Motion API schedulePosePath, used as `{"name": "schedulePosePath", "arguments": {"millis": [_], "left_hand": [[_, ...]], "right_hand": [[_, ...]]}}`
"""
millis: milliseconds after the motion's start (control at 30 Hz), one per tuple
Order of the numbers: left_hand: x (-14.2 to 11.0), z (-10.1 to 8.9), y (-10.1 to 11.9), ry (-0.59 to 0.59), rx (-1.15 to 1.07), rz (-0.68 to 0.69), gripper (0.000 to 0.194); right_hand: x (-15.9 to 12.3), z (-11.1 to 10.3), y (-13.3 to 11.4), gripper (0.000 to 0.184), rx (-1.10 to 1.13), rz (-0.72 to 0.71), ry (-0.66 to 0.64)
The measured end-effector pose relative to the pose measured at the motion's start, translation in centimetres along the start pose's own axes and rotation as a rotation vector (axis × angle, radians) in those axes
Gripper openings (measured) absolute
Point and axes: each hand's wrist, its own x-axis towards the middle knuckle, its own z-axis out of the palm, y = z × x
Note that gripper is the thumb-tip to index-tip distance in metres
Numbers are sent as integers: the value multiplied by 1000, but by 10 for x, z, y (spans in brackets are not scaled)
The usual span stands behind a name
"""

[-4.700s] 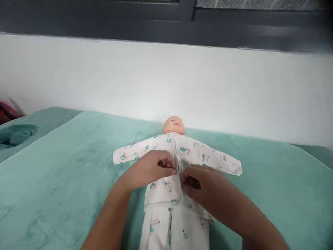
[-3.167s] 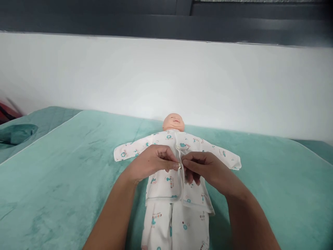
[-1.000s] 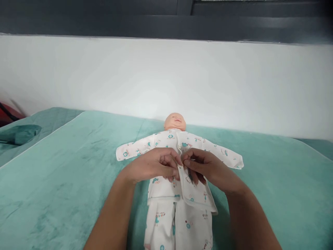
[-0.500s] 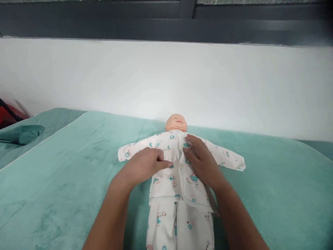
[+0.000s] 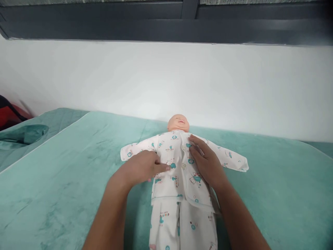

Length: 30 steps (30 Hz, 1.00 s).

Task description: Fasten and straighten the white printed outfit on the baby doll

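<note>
A baby doll point(image 5: 178, 123) lies on its back on the green bedding, its sleeves stretched out to both sides. It wears a white printed shirt point(image 5: 169, 187) with buttons down the front, and matching white trousers point(image 5: 197, 227). My left hand point(image 5: 144, 167) is at the left side of the shirt, its thumb stretched across the cloth; its other fingers are bent down along the doll's side and partly hidden. On the right of the chest, beside the buttons, my right hand point(image 5: 206, 161) lies with fingers loosely apart on the shirt. Neither hand visibly pinches the fabric.
Green bedding point(image 5: 65, 184) spreads on both sides of the doll. Behind it rises a white wall point(image 5: 117, 76) under a dark window frame point(image 5: 104, 24). A red and black object point(image 5: 9, 113) stands at the far left, near a folded green cloth point(image 5: 23, 135).
My left hand has drawn slightly outward, toward the shirt's left side. My right hand keeps nearly the same place on the chest. The whole view has shifted a little.
</note>
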Motion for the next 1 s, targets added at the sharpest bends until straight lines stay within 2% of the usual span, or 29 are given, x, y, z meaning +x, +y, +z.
{"name": "schedulePosePath", "arguments": {"millis": [67,233,367,533,600,733,833,900,1000], "left_hand": [[1,-1,0,-38,-50,39,47],[2,-4,0,-82,-115,122,44],[-3,-8,-2,-61,-128,155,45],[-8,-12,-2,-82,-140,122,47],[-8,-13,-1,-100,-120,101,45],[-10,-13,0,-166,-86,67,38],[-11,-13,0,-174,-84,69,34],[-11,-13,0,-152,-77,71,33],[-12,-12,0,-109,-60,62,34]], "right_hand": [[-2,2,-2,40,2,-35,1],[-5,4,-6,39,2,-171,-92],[-4,2,-5,37,52,-127,-103],[-3,-1,-5,37,67,-110,-106],[-4,-2,-8,41,30,-105,-128],[-9,-8,-18,64,-110,-97,-235],[-12,-7,-22,68,-170,-80,-285],[-12,-3,-22,64,-174,-93,-264],[-12,6,-19,57,-167,-128,-153]]}}
